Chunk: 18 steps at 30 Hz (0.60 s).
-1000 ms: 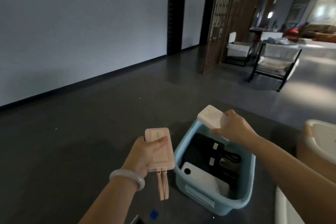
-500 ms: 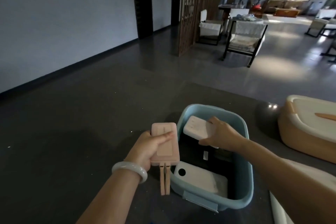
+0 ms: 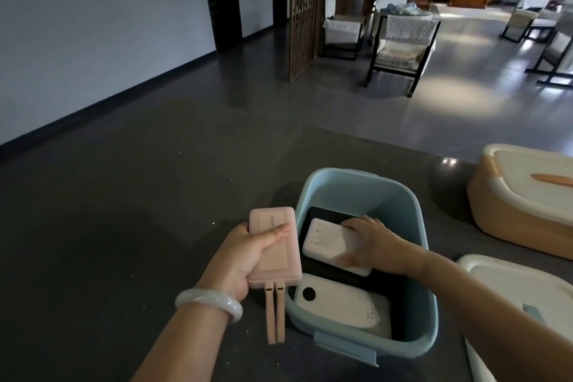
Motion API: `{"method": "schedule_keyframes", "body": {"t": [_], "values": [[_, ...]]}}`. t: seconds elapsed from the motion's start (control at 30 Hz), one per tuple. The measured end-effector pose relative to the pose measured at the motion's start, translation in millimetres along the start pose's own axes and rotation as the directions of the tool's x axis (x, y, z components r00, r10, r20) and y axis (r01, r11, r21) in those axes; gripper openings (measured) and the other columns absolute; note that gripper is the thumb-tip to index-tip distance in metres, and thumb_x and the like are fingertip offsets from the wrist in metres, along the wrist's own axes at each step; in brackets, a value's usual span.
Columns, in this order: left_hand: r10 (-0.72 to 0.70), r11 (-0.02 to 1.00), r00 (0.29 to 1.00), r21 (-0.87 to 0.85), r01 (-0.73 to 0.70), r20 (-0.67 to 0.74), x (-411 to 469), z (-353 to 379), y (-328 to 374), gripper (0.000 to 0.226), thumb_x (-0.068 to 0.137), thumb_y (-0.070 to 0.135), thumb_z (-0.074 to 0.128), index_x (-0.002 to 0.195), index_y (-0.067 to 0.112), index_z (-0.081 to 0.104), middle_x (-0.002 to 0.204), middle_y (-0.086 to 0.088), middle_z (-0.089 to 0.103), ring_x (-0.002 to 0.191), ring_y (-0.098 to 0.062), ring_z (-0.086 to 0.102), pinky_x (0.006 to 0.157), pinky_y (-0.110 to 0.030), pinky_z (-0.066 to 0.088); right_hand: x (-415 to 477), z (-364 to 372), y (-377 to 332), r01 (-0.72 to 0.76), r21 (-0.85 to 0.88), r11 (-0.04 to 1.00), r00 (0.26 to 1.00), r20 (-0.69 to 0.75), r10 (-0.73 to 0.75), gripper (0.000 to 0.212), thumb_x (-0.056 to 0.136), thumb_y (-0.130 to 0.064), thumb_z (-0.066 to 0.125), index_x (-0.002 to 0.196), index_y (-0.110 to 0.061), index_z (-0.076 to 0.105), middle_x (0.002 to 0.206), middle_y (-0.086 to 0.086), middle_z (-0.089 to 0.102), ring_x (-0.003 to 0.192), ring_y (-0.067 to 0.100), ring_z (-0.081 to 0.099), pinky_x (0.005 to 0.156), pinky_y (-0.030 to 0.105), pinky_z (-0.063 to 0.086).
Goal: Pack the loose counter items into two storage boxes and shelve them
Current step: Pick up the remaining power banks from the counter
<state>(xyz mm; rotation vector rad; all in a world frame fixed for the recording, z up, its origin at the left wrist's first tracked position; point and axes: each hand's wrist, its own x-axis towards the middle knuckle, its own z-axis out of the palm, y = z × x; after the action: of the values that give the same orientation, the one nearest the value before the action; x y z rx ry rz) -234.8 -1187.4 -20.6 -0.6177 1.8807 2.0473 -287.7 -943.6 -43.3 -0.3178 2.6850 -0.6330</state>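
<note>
— What is worn near the left hand (image 3: 245,257)?
— One bangle (image 3: 208,304), just behind it on the wrist: a thick, smooth, rounded ring, milky white, slightly translucent, with a soft sheen.
— And behind the right hand (image 3: 376,242)?
— A bare right forearm (image 3: 480,298); the left forearm (image 3: 173,347) is bare too, as far as it shows.

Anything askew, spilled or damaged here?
Nothing stands out. The right hand holds a white power bank inside the blue storage box; the left hand holds a pink power bank, cables dangling.
</note>
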Motion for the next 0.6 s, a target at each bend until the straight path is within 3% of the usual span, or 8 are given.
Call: {"method": "schedule_keyframes", "body": {"t": [0.23, 0.47, 0.6], "values": [[0.026, 0.999, 0.999, -0.020, -0.027, -0.032, -5, 3, 4, 0.042, 0.072, 0.031, 0.082, 0.106, 0.012, 0.066, 0.088, -0.009, 0.074, 0.078, -0.024, 0.071, 0.063, -0.035, 0.057, -14, 1, -6, 0.159, 0.024, 0.987, 0.977, 0.139, -0.161, 0.073, 0.068, -0.045, 0.081, 0.129, -0.038, 0.042, 0.119, -0.017, 0.042, 0.112, 0.004, 0.039, 0.098, 0.024, 0.034], [0.024, 0.999, 0.999, -0.030, -0.025, -0.036, -6, 4, 3, 0.053, 0.062, 0.038, 0.084, 0.105, 0.013, 0.065, 0.090, -0.010, 0.073, 0.085, -0.027, 0.070, 0.066, -0.038, 0.056, -26, 14, -11, 0.221, 0.098, 0.970, 0.949, 0.208, -0.237, 0.073, 0.061, -0.045, 0.085, 0.120, -0.039, 0.043, 0.115, -0.016, 0.043, 0.107, 0.002, 0.042, 0.097, 0.028, 0.041], [0.018, 0.999, 0.999, -0.032, -0.019, -0.028, -6, 4, 3, 0.061, 0.056, 0.040, 0.085, 0.107, 0.013, 0.066, 0.092, -0.010, 0.073, 0.088, -0.028, 0.070, 0.068, -0.040, 0.056, -33, 11, -10, 0.211, 0.133, 0.968, 0.942, 0.237, -0.238, 0.062, 0.067, -0.042, 0.083, 0.118, -0.036, 0.048, 0.116, -0.018, 0.046, 0.106, 0.002, 0.047, 0.093, 0.023, 0.044]]}}
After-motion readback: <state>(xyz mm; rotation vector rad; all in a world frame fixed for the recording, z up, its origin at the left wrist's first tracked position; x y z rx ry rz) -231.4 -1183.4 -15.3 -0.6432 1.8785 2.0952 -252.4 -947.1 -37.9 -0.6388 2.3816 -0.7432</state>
